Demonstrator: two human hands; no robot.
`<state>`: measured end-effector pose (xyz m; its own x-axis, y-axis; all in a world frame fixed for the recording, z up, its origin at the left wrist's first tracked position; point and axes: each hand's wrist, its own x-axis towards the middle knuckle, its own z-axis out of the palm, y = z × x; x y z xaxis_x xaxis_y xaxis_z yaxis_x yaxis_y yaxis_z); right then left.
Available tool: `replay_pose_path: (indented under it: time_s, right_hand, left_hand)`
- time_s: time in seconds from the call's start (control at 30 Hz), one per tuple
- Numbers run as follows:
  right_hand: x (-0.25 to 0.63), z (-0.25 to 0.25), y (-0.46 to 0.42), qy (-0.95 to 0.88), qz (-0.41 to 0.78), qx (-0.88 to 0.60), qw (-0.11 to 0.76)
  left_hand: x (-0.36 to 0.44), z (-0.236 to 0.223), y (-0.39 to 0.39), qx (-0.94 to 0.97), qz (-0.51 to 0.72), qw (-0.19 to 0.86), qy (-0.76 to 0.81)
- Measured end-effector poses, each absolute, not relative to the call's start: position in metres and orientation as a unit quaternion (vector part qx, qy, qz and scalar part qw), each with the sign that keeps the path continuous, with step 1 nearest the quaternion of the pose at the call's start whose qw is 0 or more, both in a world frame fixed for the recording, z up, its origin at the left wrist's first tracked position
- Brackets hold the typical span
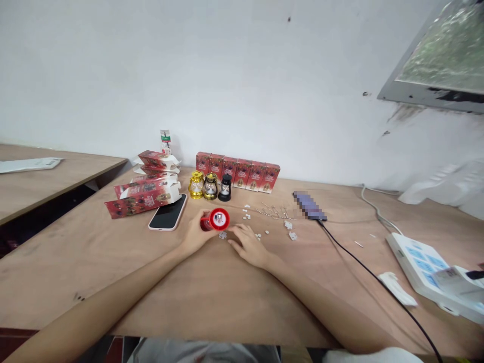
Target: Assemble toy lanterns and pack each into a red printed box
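My left hand (194, 236) is wrapped around a small red lantern (220, 219), tipped so that its round base with a pale inner disc faces me. My right hand (247, 245) is just right of the lantern, low over the table, fingers stretched and thumb apart; a fingertip is close to the base, and I cannot tell whether it touches. A small white plastic piece (223, 235) lies between the hands. Beyond them stand a gold lantern (196, 185), a bronze lantern (210, 187) and a black lantern (225, 188).
Several red boxes (240, 174) stand against the wall. Opened boxes (143, 199) are heaped left, beside a phone (168, 213). Bent wires (274, 212) and white pieces (292, 235) lie right of centre. Further right are a cabled phone (309, 205) and a power strip (419, 262).
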<state>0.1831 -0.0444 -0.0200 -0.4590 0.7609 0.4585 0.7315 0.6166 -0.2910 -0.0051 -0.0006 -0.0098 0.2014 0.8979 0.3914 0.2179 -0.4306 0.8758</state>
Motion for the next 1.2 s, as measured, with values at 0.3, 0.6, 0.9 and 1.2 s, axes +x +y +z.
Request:
replay_pose_path:
  time_s: [0.3,0.6,0.9,1.2]
  right_hand:
    - [0.185,-0.029,-0.041,-0.877,-0.125,-0.363,0.290]
    - [0.181,-0.020,-0.046,-0.889,-0.222,-0.282,0.285]
    - [0.178,-0.016,-0.054,-0.871,-0.258,-0.216,0.357]
    - [0.175,-0.011,-0.062,-0.777,-0.313,-0.293,0.461]
  left_hand:
    - [-0.005,-0.005,-0.004,0.695,0.482,0.345,0.406]
    - [-0.005,-0.002,-0.006,0.704,0.478,0.322,0.414]
    - [-0.006,0.000,-0.009,0.725,0.460,0.298,0.418]
    - [-0.007,-0.001,-0.011,0.777,0.425,0.226,0.406]
